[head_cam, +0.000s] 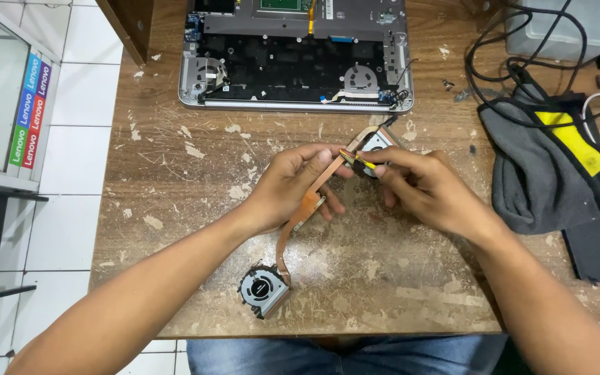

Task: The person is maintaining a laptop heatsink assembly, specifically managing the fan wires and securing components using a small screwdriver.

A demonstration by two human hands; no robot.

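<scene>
— Desk [196, 160] first: worn wood, scratched and flaked pale, spanning most of the view.

— Opened laptop [294, 59] next, bottom cover off, lying at the far edge, dark board and two round fans exposed.

— Grey cloth pouch [536, 167] with a yellow patch, off to the right, under tangled black cables [501, 62].

— Then the cooling assembly [305, 208]: a copper heat pipe running in a curve, held just above the desk between both hands.

— One fan [263, 290] of it resting on the desk near the close edge; the other fan [376, 142] lifted, half hidden behind the right fingers.

— Left hand [293, 184]: grip closed around the middle of the copper pipe, thumb on top.

— Right hand [418, 187]: grip pinching a small yellow-and-black tool [357, 160], tip pointing left and touching the pipe close to the left thumb.

— Smallest: loose screws [447, 85] beside the laptop's right corner, too tiny to tell more.
</scene>
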